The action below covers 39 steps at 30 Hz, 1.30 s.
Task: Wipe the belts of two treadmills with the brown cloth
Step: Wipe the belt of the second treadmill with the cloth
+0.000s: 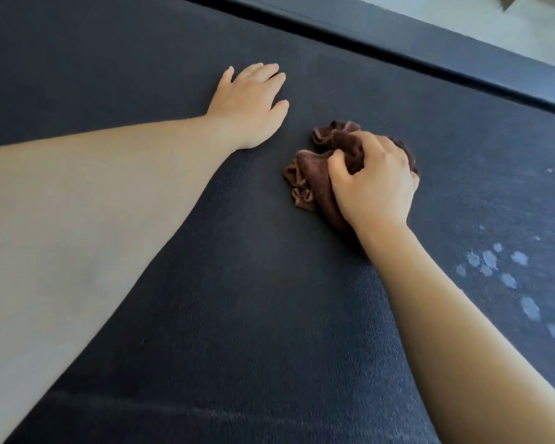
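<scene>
the crumpled brown cloth is gripped by the right hand on the dark textured treadmill belt (pale dusty spots nearby), the left hand laid flat, fingers straight.

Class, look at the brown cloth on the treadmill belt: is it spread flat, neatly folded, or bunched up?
Bunched up. The brown cloth sits in crumpled folds under the right hand, whose fingers curl round it on the belt.
</scene>
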{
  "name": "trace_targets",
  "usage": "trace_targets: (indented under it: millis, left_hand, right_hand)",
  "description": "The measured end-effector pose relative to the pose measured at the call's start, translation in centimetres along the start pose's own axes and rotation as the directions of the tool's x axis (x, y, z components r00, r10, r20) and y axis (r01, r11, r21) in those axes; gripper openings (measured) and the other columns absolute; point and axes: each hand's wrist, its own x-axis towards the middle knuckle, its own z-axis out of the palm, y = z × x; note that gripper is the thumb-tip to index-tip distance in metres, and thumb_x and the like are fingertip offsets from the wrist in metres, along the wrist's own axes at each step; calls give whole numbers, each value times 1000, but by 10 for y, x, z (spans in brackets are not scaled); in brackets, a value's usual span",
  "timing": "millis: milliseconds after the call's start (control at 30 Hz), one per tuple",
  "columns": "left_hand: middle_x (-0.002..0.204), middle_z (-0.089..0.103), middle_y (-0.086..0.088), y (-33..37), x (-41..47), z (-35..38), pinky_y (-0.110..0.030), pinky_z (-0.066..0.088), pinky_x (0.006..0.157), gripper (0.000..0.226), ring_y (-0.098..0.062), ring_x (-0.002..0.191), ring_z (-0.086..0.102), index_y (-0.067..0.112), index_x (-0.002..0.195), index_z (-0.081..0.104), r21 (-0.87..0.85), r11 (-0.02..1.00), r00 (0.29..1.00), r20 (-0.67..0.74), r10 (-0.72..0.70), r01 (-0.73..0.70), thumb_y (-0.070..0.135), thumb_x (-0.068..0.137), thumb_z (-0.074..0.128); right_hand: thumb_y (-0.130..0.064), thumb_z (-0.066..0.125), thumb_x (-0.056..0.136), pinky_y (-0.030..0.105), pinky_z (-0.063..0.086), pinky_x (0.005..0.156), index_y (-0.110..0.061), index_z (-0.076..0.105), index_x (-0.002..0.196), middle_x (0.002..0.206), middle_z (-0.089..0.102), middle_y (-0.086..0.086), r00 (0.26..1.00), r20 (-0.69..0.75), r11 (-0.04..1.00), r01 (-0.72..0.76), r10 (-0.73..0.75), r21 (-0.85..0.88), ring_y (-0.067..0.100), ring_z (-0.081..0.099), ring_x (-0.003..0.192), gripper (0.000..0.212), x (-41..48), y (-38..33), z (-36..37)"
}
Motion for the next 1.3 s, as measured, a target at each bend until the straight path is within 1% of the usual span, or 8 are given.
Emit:
trace_targets:
  millis: [167,300,467,667,767,900,1033,1300]
  left_hand:
    - [159,9,1,6,-39,2,-44,3,117,62,-18,146,3,19,150,17,74,995,995,69,69,-74,49,96,26]
    - [159,6,-2,10,-69,1,-43,3,117,66,-20,146,1,17,150,14,109,987,990,95,108,-119,52,95,23]
    - [159,6,-5,29,-108,3,-42,3,117,67,-23,146,1,14,150,15,79,982,979,126,160,-171,52,95,25]
    - [159,5,-4,62,-155,6,-44,2,117,69,-25,146,0,12,149,14,73,945,937,179,301,-318,52,94,29]
    - [159,4,-4,67,-169,6,-46,2,116,70,-26,146,-1,13,149,14,85,927,917,203,342,-365,52,94,30]
    - [159,2,-5,67,-177,5,-47,1,116,70,-26,146,-3,15,150,12,79,912,899,220,379,-403,52,94,30]
    - [159,5,-5,66,-177,6,-48,1,115,68,-27,146,-1,15,150,14,74,912,902,201,383,-404,51,95,31]
    - [159,-2,0,73,-186,-1,-45,0,116,64,-20,146,-5,21,151,7,82,946,924,260,282,-312,47,96,29]
  right_hand:
    - [-41,47,88,44,32,97,-29,64,110,118,60,-10,999,-8,999,-39,39,-5,15,49,115,30,-39,-5,-8]
    - [-41,46,89,45,29,101,-30,63,110,119,60,-12,1000,3,1000,-5,5,17,13,47,116,29,-68,-3,-16]
    - [-42,47,87,44,32,99,-34,62,110,119,59,-16,999,12,999,47,-48,22,12,47,118,29,-113,18,-36]
    - [-45,45,84,44,31,101,-34,60,113,126,56,-15,1000,19,1000,4,-3,-11,13,45,122,35,-172,44,-65]
    - [-47,47,87,47,27,103,-34,56,120,132,51,-14,998,45,999,-34,35,-14,13,40,126,36,-183,42,-71]
    - [-51,51,85,51,29,102,-38,46,132,136,48,-12,995,88,994,55,-47,-97,15,38,129,48,-175,42,-79]
    - [-54,48,82,52,30,99,-41,50,128,133,51,-17,991,72,989,119,-112,-90,13,42,126,48,-171,44,-74]
    - [-45,54,82,60,30,99,-33,61,114,129,56,-8,984,85,988,155,-153,-10,21,45,126,35,-143,42,-55]
